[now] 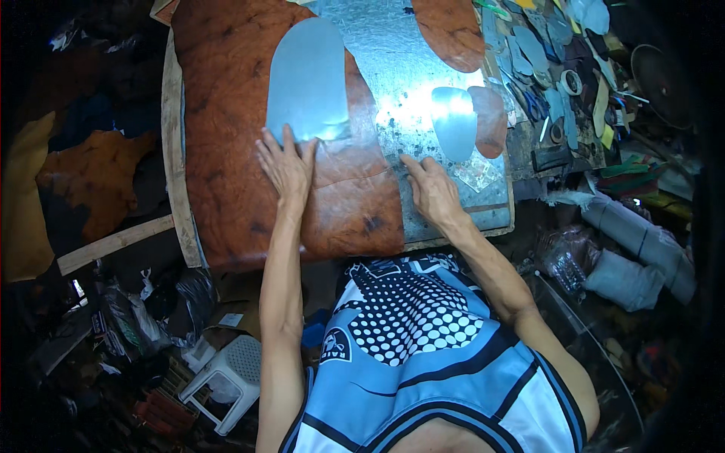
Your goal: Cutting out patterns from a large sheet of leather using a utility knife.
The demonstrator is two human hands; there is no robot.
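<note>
A large brown leather hide [219, 151] lies across the left part of the worktable. On it rests a smooth grey template [308, 75] with a rounded far end. My left hand [288, 167] is spread flat, fingertips at the template's near edge and palm over the leather. To the right of the hide, my right hand [435, 190] hovers over or rests on the metal-covered tabletop [389, 45]; which, I cannot tell. Its fingers are curled together, and whatever they may hold is too small to make out. Beyond it lie a smaller shiny template [453, 124] and a brown leather piece [492, 124].
Another brown leather piece [453, 34] lies at the far right of the table. A cluttered side bench [555, 113] holds patterns, scissors and tape rolls. A grey plastic stool [234, 370] stands at lower left; wrapped rolls [638, 234] lie at right.
</note>
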